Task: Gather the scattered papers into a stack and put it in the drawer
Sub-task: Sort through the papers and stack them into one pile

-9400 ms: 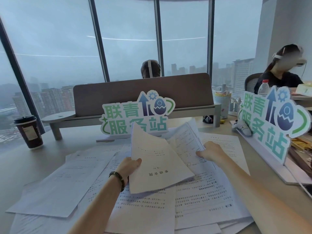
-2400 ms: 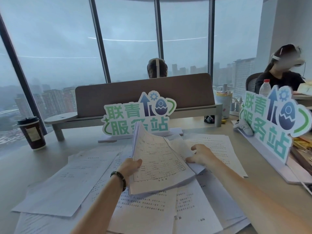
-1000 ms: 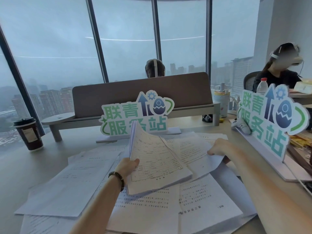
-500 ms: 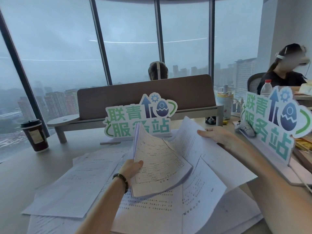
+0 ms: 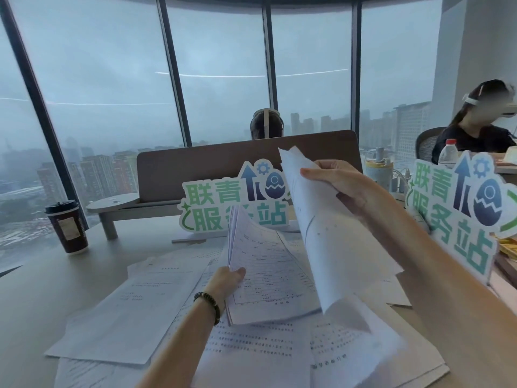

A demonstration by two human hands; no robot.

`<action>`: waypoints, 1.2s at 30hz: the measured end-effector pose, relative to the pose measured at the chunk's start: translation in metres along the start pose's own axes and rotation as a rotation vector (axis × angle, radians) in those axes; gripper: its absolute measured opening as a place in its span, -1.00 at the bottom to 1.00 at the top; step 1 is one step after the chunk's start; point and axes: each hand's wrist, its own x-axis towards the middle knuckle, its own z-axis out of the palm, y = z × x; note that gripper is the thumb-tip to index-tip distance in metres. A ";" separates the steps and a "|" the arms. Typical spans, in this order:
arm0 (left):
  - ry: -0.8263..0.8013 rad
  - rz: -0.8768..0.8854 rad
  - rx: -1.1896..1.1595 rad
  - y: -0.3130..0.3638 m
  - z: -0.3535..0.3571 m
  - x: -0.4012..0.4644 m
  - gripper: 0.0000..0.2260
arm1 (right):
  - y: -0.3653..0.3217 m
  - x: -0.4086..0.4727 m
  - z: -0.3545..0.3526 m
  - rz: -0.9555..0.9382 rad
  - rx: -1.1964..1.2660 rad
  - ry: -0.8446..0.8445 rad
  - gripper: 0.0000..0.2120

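White printed papers (image 5: 131, 312) lie scattered and overlapping over the desk in front of me. My left hand (image 5: 227, 282) grips the left edge of a small stack of sheets (image 5: 268, 273), tilted up off the desk. My right hand (image 5: 340, 183) holds a single sheet (image 5: 330, 242) lifted high in the air, above and to the right of that stack, its lower end hanging down over it. No drawer is in view.
A dark coffee cup (image 5: 67, 227) stands at the far left. A green sign (image 5: 237, 200) stands behind the papers, a second sign (image 5: 461, 208) at the right. A brown divider (image 5: 195, 169) crosses the desk. Two seated people are beyond it.
My right hand has pulled one sheet out of the pile at the right and raised it up and toward the stack. My left hand has kept holding the stack in place.
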 end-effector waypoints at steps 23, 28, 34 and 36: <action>-0.308 0.050 -0.479 0.002 -0.001 -0.010 -0.69 | 0.146 -0.010 -0.039 0.344 -0.167 0.387 -0.74; -0.390 0.031 -0.449 0.002 0.002 -0.017 -0.77 | 0.153 -0.008 -0.031 0.279 -0.055 0.396 -0.87; -0.331 0.031 -0.458 -0.001 0.002 -0.013 -0.79 | 0.163 -0.006 -0.023 0.365 -0.040 0.449 -0.79; -0.275 0.043 -0.468 0.000 0.003 -0.011 -0.78 | 0.165 -0.007 -0.024 0.382 -0.037 0.461 -0.72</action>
